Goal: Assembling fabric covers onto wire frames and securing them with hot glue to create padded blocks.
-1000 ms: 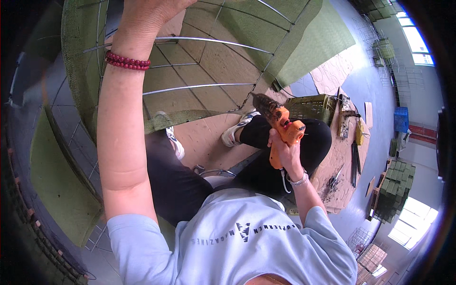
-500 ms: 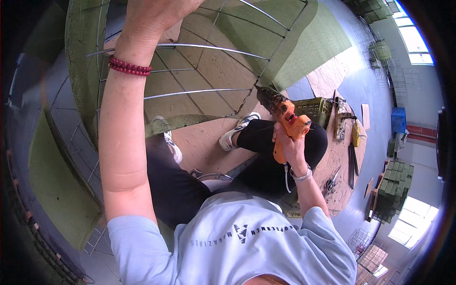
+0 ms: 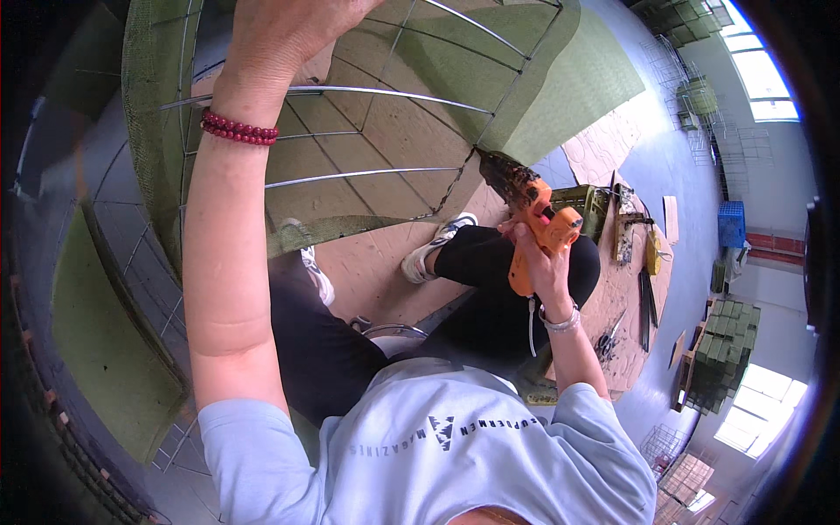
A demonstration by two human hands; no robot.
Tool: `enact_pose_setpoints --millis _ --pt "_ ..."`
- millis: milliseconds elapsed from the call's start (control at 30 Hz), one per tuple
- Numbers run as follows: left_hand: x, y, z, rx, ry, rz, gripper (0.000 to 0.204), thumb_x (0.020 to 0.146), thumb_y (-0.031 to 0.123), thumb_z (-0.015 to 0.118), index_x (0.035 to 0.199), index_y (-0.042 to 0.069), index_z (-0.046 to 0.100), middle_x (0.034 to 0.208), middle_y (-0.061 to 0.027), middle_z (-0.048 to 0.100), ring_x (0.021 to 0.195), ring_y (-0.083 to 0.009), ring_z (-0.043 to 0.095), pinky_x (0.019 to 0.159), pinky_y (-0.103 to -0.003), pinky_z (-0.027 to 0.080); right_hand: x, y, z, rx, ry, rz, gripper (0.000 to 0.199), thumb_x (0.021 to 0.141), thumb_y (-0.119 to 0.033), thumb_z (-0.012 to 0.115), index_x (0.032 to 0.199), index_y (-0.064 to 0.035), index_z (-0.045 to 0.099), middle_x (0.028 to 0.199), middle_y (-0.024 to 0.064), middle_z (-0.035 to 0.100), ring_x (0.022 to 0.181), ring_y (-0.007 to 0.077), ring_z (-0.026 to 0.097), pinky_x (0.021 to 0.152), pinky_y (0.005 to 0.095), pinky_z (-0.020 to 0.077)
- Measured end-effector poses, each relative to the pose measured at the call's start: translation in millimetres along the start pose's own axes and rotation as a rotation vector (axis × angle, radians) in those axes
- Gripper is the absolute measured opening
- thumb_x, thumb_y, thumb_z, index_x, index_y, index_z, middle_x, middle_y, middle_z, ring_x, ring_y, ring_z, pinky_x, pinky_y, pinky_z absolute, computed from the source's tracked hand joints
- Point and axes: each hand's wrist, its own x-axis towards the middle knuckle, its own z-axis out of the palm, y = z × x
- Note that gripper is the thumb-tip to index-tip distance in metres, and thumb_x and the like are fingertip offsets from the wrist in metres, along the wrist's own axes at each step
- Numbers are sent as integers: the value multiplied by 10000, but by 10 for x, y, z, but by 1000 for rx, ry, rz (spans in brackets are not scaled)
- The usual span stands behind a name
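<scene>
My right hand point(image 3: 544, 267) grips the handle of an orange glue gun point(image 3: 558, 226), whose front is caked with dark glue. Its nozzle points up and left, at the lower right corner of a wire frame point(image 3: 378, 168) lined with green mesh fabric point(image 3: 346, 223). Whether the nozzle touches the frame is hard to tell. A white cord hangs from the handle. Across the frame's upper left reaches my left hand point(image 3: 293, 35), over the metal wires. The picture's top edge cuts off its fingers, so what they hold is hidden.
Cardboard point(image 3: 643, 315) right of my knee carries scissors point(image 3: 610, 339), black strips point(image 3: 647, 306) and a yellow object point(image 3: 654, 251). A green basket point(image 3: 584, 203) stands behind my knee. More green mesh point(image 3: 105, 350) lies left. Stacked green blocks point(image 3: 728, 350) and a blue crate point(image 3: 731, 223) stand far right.
My right hand and the glue gun have shifted slightly to the right, and the gun has turned a little. My left arm stays nearly in place.
</scene>
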Motion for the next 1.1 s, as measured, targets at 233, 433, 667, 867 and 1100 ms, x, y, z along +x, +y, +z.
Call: enact_pose_setpoints --millis 233,433,667,867,1100 --pt "16 44 -3 0 -8 8 325 751 349 772 642 59 673 601 -91 647 594 -227 645 617 -345 487 154 -103 -72 -75 25 -2 177 895 -64 666 1029 40 612 905 68 689 827 141 664 761 280 529" --pt "25 54 12 1 -4 25 343 750 359 771 624 61 659 592 -89 641 588 -222 643 606 -343 481 153 -133 -56 34 52 18 205 900 -80 676 1042 39 588 877 60 675 793 137 667 733 267 534" --pt "31 63 24 4 -22 11 346 747 361 772 619 61 658 588 -92 641 587 -221 644 605 -339 475 223 -122 -147 -30 41 21 213 891 -71 683 1047 32 580 862 59 668 763 135 664 707 267 537" --pt "16 37 -19 8 21 24 341 738 352 776 618 54 658 600 -99 649 585 -226 642 613 -346 472 165 -171 -96 8 51 5 164 897 -78 674 997 30 601 849 49 665 748 128 655 689 261 526" --pt "26 57 -3 -23 -52 -16 360 743 361 776 611 49 655 604 -101 651 583 -229 638 611 -348 462 477 -314 -167 -55 87 -82 135 882 -72 671 952 31 621 792 54 671 717 120 647 644 246 501"
